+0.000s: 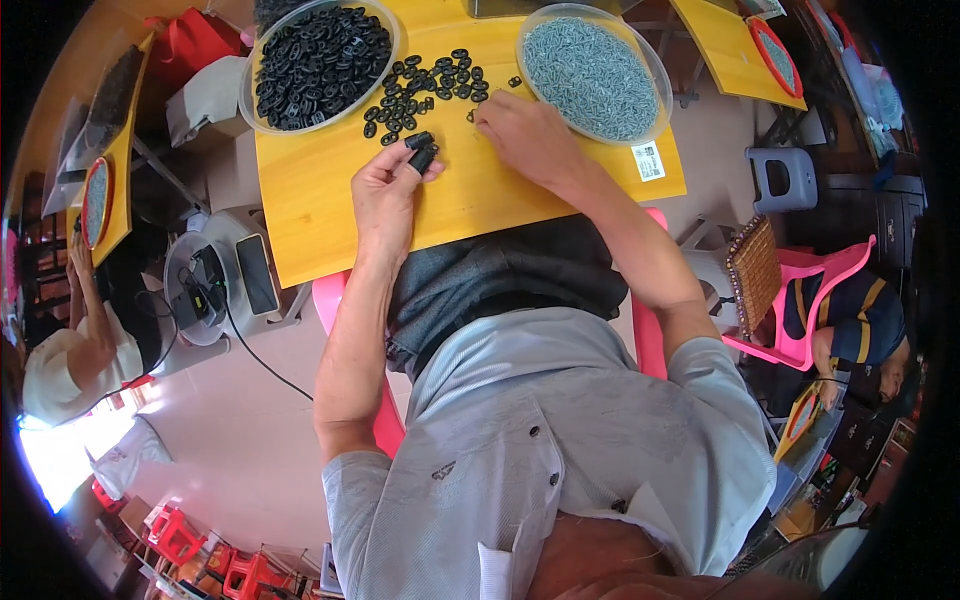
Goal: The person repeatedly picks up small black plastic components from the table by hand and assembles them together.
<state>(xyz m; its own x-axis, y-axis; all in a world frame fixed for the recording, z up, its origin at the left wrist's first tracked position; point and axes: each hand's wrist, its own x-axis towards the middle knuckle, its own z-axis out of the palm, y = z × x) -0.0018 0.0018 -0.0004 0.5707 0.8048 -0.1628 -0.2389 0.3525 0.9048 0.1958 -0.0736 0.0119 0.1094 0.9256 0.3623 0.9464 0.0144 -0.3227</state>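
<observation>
the left hand (388, 190), black-tipped, curled over a yellow bench (320, 220) as the right hand (527, 138) arched down beside scattered glossy black ovals (463, 91); whether either gripped one was unclear.

Off to the left of the fingers (493, 112), a red bag (195, 42) is seen near a pale box (208, 100). Nearer the wearer on that side, a phone (257, 273) is laid on a grey stool (228, 222), with black adapters (207, 268) kept just beside it in a clear tub (208, 335). To the right of the fingers, a white label (648, 161) is stuck to the yellow table (320, 225); farther right, a blue-grey stool (785, 180) and a pink chair (850, 275) are placed. Well behind the fingers, leftward, red stools (175, 535) are grouped.
</observation>
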